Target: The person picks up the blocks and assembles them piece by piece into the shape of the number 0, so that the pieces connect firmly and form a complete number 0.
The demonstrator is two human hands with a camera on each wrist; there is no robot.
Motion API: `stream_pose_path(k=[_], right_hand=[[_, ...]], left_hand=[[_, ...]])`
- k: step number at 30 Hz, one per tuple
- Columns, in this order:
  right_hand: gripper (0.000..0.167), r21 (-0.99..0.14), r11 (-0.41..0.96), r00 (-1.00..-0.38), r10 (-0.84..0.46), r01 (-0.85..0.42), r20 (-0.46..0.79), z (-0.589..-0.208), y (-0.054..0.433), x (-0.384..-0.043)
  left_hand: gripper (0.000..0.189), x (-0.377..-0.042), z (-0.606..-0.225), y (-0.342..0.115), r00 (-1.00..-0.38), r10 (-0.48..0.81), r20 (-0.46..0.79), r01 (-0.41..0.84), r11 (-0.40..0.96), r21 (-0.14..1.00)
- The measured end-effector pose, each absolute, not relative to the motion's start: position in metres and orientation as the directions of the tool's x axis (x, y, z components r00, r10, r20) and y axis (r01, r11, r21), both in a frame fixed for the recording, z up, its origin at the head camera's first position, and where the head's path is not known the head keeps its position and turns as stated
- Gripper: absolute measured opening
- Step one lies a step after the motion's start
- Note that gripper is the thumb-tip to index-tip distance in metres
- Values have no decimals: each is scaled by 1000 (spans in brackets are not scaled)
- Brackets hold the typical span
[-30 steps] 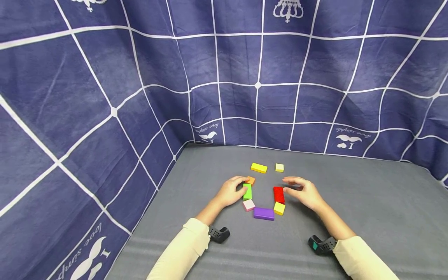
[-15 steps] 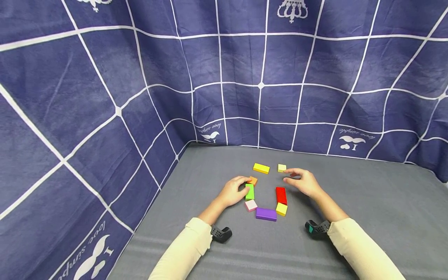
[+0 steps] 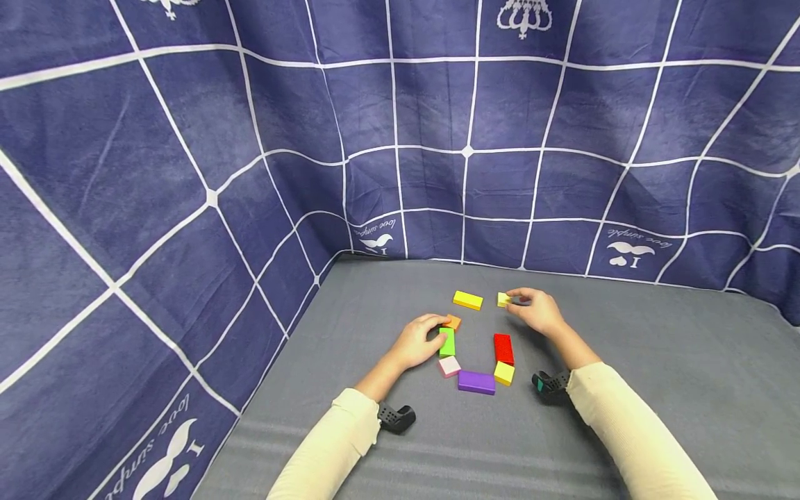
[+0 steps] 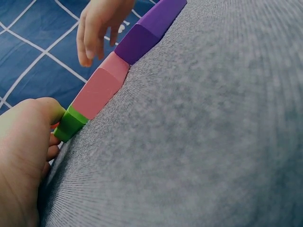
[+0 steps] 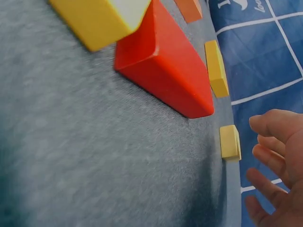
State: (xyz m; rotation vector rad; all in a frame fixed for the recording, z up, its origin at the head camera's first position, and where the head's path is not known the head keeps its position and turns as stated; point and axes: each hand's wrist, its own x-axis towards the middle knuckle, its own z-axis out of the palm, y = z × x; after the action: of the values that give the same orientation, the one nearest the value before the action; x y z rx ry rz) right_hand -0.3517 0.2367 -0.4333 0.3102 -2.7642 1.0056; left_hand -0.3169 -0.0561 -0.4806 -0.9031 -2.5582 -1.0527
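In the head view my left hand is at the left column of blocks. Its thumb lies on the green block and its index finger reaches the orange block. The left wrist view shows the thumb on the green block's upper edge, with other fingers bent on its far side. My right hand is at the pale yellow block, fingers spread and gently bent. In the right wrist view a gap shows between these fingers and the pale yellow block.
A pink block, purple block, yellow block and red block continue the U-shaped row. A long yellow block lies farther back. Blue checked cloth hangs behind the grey table surface.
My right hand has moved from beside the red block away from me, to the pale yellow block. The left hand has stayed at the green and orange blocks; the blocks look unmoved.
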Motion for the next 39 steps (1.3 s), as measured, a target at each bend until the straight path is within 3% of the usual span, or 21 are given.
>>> stream_pose_path(k=[18, 26, 39], right_hand=[[38, -543, 807, -970, -154, -232, 187, -436, 226, -368], [29, -534, 803, -961, -169, -264, 221, -439, 226, -367], [29, -524, 803, -955, -184, -284, 234, -438, 226, -367]], left_hand=[[37, -313, -475, -54, -781, 465, 417, 624, 559, 546], [37, -314, -477, -56, -771, 467, 433, 637, 550, 540], [37, -313, -477, -57, -773, 467, 429, 634, 545, 549]])
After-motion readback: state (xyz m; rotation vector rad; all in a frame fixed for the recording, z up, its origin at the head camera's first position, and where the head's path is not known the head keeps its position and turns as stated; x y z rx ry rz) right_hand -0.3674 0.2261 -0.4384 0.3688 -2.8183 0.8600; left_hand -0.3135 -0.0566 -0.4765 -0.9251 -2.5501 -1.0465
